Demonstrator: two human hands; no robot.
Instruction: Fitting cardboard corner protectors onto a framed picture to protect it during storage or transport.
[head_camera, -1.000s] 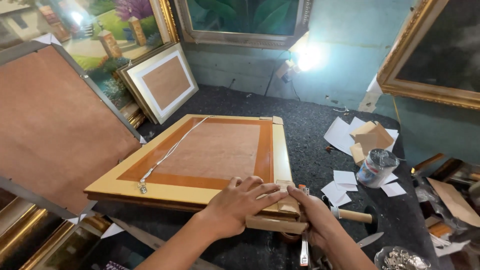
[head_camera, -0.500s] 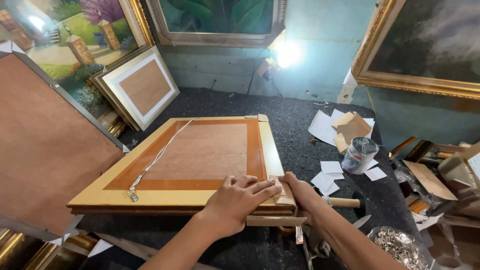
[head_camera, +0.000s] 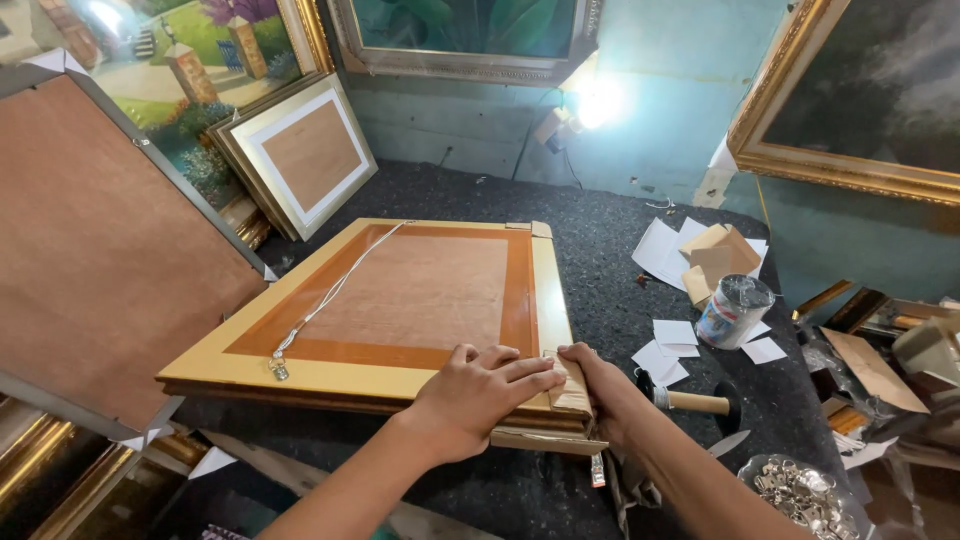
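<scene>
On the dark felt-covered bench (head_camera: 600, 260), the head view shows a picture frame (head_camera: 400, 300) lying face down, its hanging wire (head_camera: 335, 290) running across the back. Both hands work its corner at five o'clock: the left hand (head_camera: 480, 395) lies flat with fingers spread, pinning the frame, and the right hand (head_camera: 600, 390) pinches a cardboard corner protector (head_camera: 565, 400). This looks like fitting that protector; seating it snugly likely comes next. A hammer (head_camera: 695, 402) lies at three o'clock.
</scene>
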